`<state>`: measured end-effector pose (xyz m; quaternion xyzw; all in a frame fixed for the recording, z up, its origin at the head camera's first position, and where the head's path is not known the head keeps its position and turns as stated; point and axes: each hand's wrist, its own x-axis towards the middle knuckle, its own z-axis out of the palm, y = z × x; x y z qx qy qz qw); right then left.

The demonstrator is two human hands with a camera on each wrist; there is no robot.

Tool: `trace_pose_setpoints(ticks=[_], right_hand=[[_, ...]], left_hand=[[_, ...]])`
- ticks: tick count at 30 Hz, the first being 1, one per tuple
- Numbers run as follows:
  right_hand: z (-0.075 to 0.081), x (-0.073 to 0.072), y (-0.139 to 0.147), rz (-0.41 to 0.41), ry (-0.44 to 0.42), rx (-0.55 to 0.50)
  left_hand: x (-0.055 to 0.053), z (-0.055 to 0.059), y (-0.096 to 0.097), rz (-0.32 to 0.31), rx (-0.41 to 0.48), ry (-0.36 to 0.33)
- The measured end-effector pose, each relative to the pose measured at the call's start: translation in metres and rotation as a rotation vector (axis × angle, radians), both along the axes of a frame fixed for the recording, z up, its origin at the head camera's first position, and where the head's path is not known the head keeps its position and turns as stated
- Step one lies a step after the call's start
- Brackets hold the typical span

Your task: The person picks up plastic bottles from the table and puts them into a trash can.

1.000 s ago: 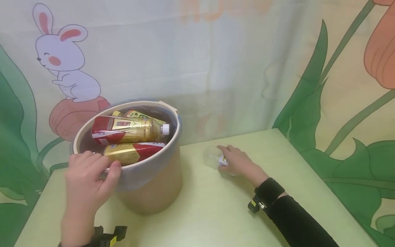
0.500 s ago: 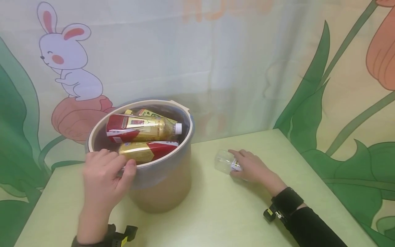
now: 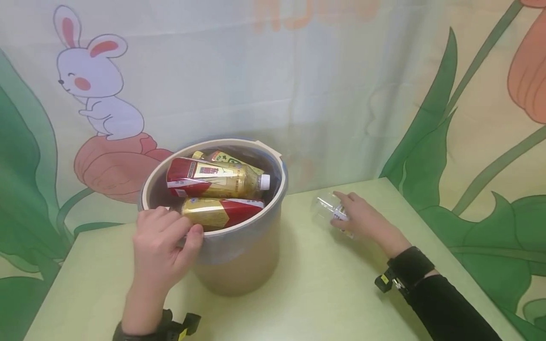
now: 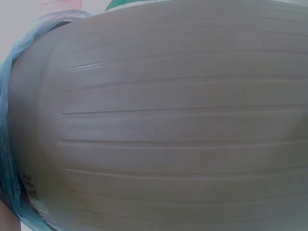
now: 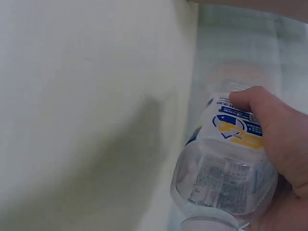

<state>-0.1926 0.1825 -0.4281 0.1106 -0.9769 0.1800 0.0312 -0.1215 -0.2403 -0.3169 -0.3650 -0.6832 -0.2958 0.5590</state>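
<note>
My left hand [image 3: 164,246] grips the near rim of a beige trash bin [image 3: 241,272], fingers over the edge and thumb outside. The bin is lined with a bluish plastic bag [image 3: 232,244]. In it lie red-and-gold drink bottles, the upper bottle [image 3: 209,177] with a white cap and the lower bottle [image 3: 222,211] near the front rim. To the right of the bin, my right hand [image 3: 368,221] holds a clear plastic bottle [image 3: 325,208] round its labelled middle. In the right wrist view the bottle's label [image 5: 233,127] is white, blue and yellow, with the thumb [image 5: 255,101] across it.
A pale green table [image 3: 307,293] carries the bin. Behind it hangs a printed cloth [image 3: 324,94] with a rabbit and large plants. Another yellow-green bottle [image 3: 234,161] shows at the back inside the bin. The left wrist view is filled by the bin's ribbed wall [image 4: 183,125].
The bin has shifted to the right across the table with my left hand on its rim. My right hand has also moved right, carrying the clear bottle.
</note>
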Motion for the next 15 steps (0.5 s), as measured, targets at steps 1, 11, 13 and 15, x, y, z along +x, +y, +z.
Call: trace_pose_setpoints(ticks=[1, 11, 13, 15], right_hand=[[0.010, -0.003, 0.001, -0.003, 0.015, -0.004], [0.146, -0.032, -0.040, -0.016, 0.267, -0.109], [0.172, -0.031, -0.057, -0.008, 0.312, -0.139], [0.195, -0.030, -0.076, 0.009, 0.356, -0.165]], left_hand=[[0.000, 0.000, 0.001, -0.009, 0.003, 0.001], [0.003, 0.001, 0.002, 0.003, 0.003, -0.011], [0.003, 0.001, 0.002, 0.006, 0.004, -0.010], [0.003, 0.002, 0.003, 0.009, 0.005, -0.008]])
